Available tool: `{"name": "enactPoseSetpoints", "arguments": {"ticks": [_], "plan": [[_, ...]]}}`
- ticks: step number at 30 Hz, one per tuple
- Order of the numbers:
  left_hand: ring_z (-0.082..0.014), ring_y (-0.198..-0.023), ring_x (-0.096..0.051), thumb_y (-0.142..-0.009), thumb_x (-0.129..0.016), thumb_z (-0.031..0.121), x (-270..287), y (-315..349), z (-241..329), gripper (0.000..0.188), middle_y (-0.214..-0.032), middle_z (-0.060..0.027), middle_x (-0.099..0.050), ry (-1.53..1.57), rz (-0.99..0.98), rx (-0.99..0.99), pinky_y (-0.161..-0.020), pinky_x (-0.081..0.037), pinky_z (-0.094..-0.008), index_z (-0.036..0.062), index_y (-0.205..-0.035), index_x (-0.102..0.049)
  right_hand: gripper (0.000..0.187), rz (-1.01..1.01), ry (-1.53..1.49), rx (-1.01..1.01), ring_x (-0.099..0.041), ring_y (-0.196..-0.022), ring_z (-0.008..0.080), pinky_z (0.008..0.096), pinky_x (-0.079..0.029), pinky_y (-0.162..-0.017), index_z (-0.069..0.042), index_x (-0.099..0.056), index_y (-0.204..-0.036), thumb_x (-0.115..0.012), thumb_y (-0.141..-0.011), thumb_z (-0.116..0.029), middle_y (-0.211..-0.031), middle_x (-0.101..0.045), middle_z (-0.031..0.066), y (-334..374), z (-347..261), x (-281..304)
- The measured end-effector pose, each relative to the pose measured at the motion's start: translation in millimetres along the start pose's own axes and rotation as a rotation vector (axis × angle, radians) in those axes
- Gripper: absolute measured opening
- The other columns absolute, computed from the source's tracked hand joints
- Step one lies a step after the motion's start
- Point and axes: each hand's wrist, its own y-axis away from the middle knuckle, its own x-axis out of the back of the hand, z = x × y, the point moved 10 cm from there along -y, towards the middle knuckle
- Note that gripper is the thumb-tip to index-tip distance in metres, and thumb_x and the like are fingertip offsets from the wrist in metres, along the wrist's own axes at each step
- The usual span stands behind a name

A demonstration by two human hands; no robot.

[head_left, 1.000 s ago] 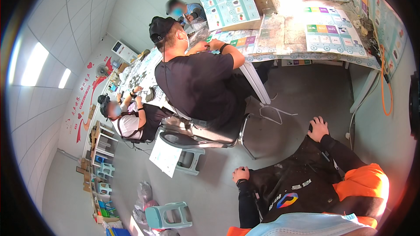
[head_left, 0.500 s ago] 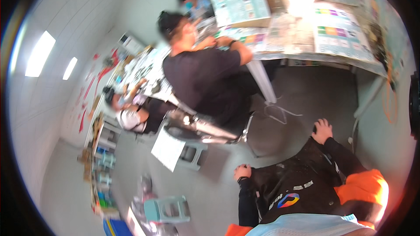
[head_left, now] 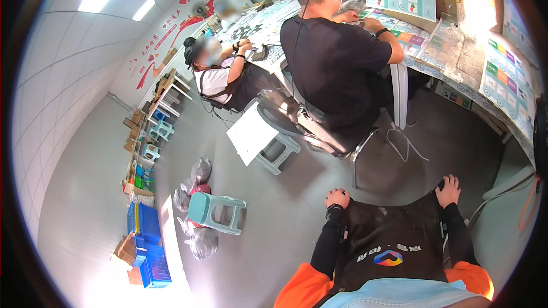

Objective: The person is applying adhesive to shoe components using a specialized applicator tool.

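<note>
My left hand [head_left: 338, 198] rests at the left edge of the dark apron [head_left: 394, 225] spread over my lap, apparently on my knee. Its fingers point forward and curve over slightly, holding nothing that I can see. At the apron's right edge lies my right hand [head_left: 448, 191], fingers stretched forward and a little apart. A small dark patch shows beside its thumb; I cannot make out what it is. Black sleeves cover both forearms, with orange cloth above the elbows.
A co-worker in a black shirt [head_left: 337, 63] sits ahead at a long worktable [head_left: 419, 67] with printed sheets. Another person [head_left: 220, 74] sits farther left. A teal stool [head_left: 214, 212], grey bags [head_left: 202, 243] and blue crates [head_left: 149, 251] stand at left. A cable [head_left: 496, 194] hangs at right.
The view has swung and levelled, so the table and co-workers appear higher and farther right. Both hands still rest at the apron's edges.
</note>
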Motion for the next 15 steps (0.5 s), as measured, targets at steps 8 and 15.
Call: {"name": "enactPoseSetpoints", "arguments": {"ticks": [8, 15], "plan": [[-0.029, -0.124, -0.051, -0.088, -0.059, 0.048, 4.5, 2.8, -0.7, 0.038, -0.124, -0.0039, -0.063, 0.001, 0.029, 0.003, -0.1, -0.041, -0.0543, 0.0213, -0.112, -0.071, 0.054, 0.006, 0.008, 0.015, -0.032, -0.14, 0.0321, 0.0596, -0.038, -0.104, -0.009, -0.055, -0.127, -0.069, -0.077, -0.024, -0.143, -0.045, 0.0094, -0.5, -3.5, 1.4], [-0.0281, -0.126, -0.05, -0.088, -0.059, 0.044, 6.5, 5.1, 5.2, 0.038, -0.127, -0.0046, -0.062, 0.02, -0.029, 0.011, -0.103, -0.038, -0.0544, 0.0193, -0.114, -0.07, 0.054, 0.013, 0.011, 0.002, -0.033, -0.14, 0.0312, 0.0591, -0.039, -0.103, -0.01, -0.055, -0.127, -0.069, -0.077, -0.024, -0.143, -0.044, 0.0081, -0.6, 4.6, -2.3]]}}
